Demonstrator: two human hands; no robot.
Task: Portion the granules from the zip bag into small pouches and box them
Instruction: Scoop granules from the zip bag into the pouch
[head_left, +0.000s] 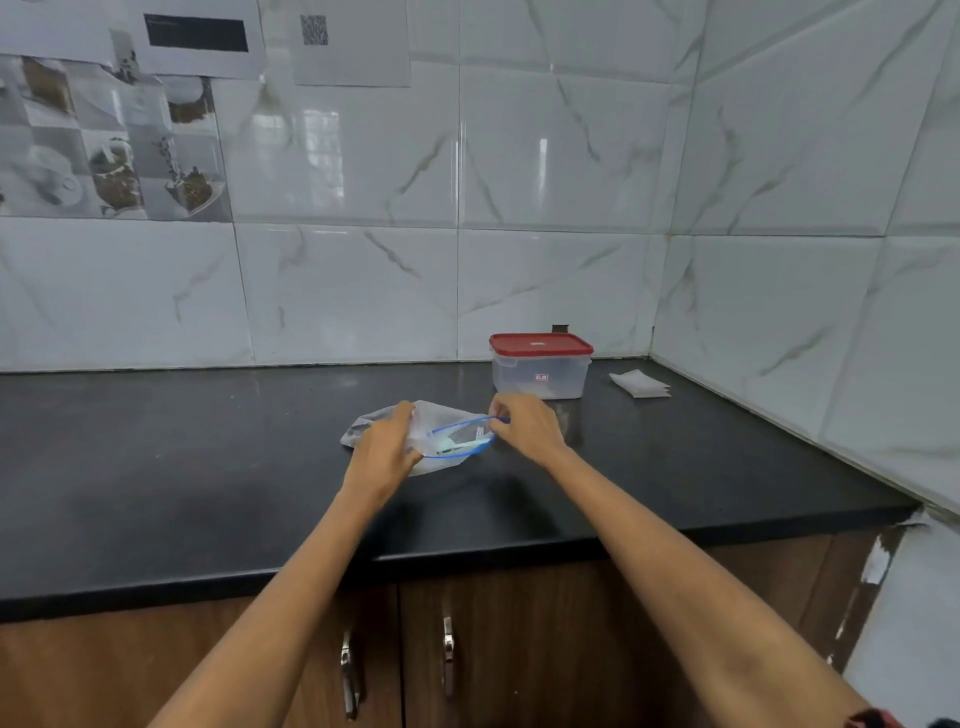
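Zip bag: my clear bag (441, 434) with the blue zip line lies on the black desk (156, 467), near the middle, its mouth spread open toward 3 o'clock.
Left hand: my left hand (382, 454) grips the bag's body at its 9 o'clock side, fingers curled into the plastic.
Right hand: my right hand (524, 423) pinches the blue rim of the mouth at the bag's 2 o'clock corner.
Contents: something pale shows inside the mouth; I cannot tell what it is.
Box: a clear box (540, 374) with its red lid on stands at 1 o'clock from the bag, close to the tiled wall.
Pouches: a small stack of white pouches (641, 384) lies just beside the box, at its 3 o'clock.
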